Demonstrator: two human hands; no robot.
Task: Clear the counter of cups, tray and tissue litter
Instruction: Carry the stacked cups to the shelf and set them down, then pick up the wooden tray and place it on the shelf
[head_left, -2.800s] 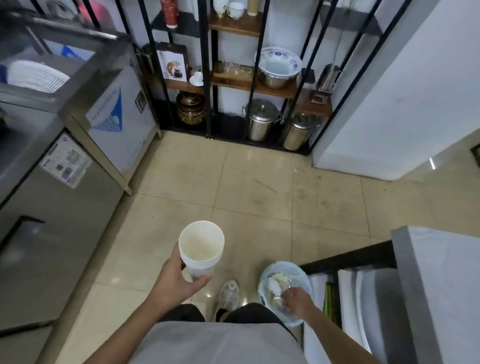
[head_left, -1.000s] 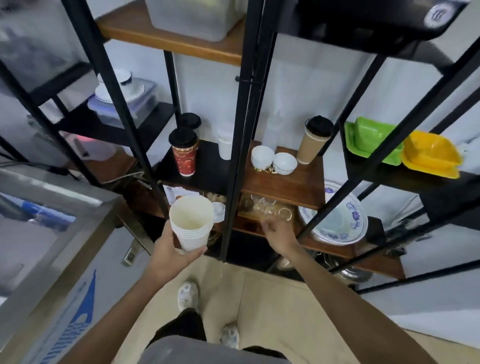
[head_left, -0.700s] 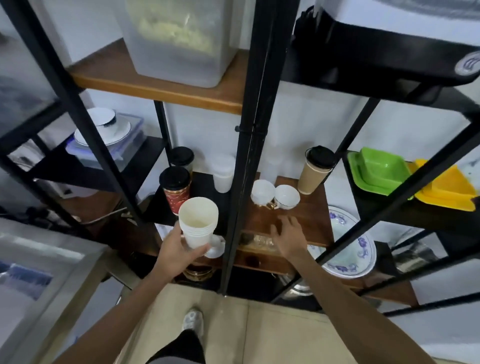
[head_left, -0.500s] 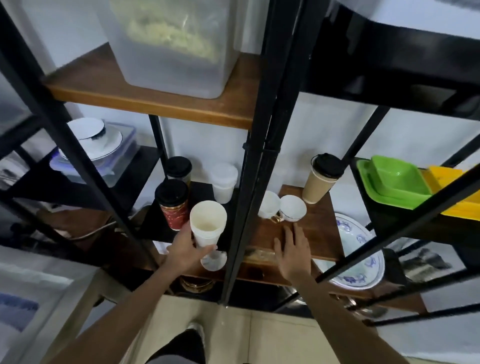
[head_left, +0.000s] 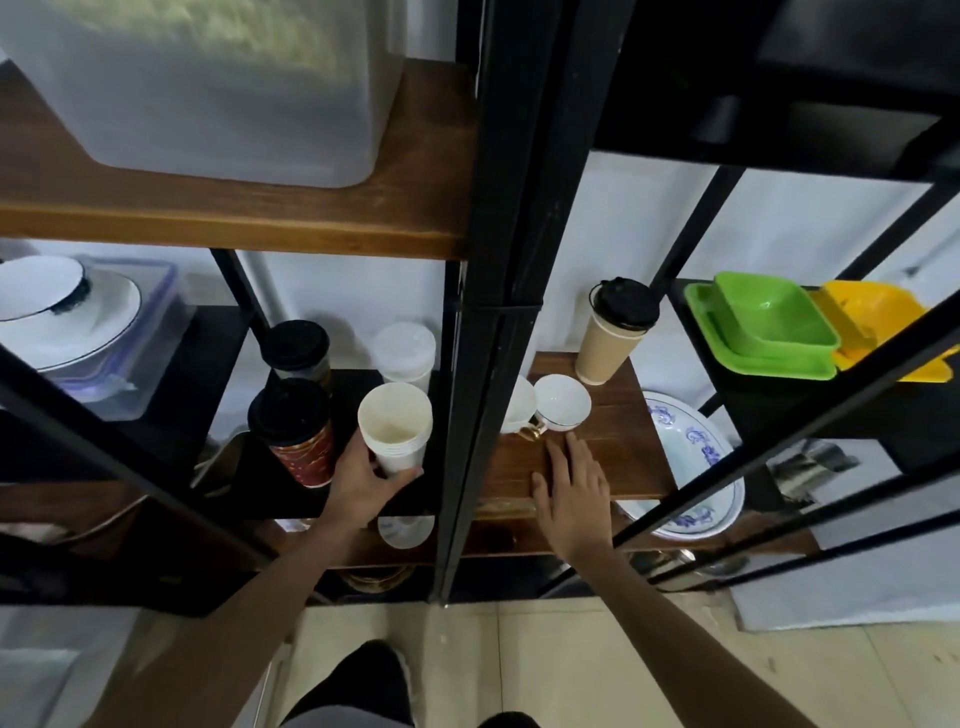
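Note:
My left hand (head_left: 362, 483) grips a stack of white paper cups (head_left: 397, 427) from below, holding it upright at the black shelf (head_left: 208, 364), just right of a red cup with a black lid (head_left: 297, 432). My right hand (head_left: 571, 480) lies flat, fingers apart, on the wooden shelf (head_left: 613, 447), holding nothing. Its fingertips are just below two white teacups (head_left: 561, 404). A thick black post (head_left: 498, 312) of the rack stands between my two hands.
Behind the stack stand a dark lidded cup (head_left: 296, 348) and a white lidded cup (head_left: 404, 353). A tan takeaway cup (head_left: 613, 332) stands at the back of the wooden shelf. Green tray (head_left: 763, 327), yellow tray (head_left: 878, 322) and blue-patterned bowl (head_left: 696, 457) are to the right.
I turned from the floor bin to the rack and came close. My left hand carried the cup stack up to the black shelf. My right hand, empty, came to rest on the wooden shelf.

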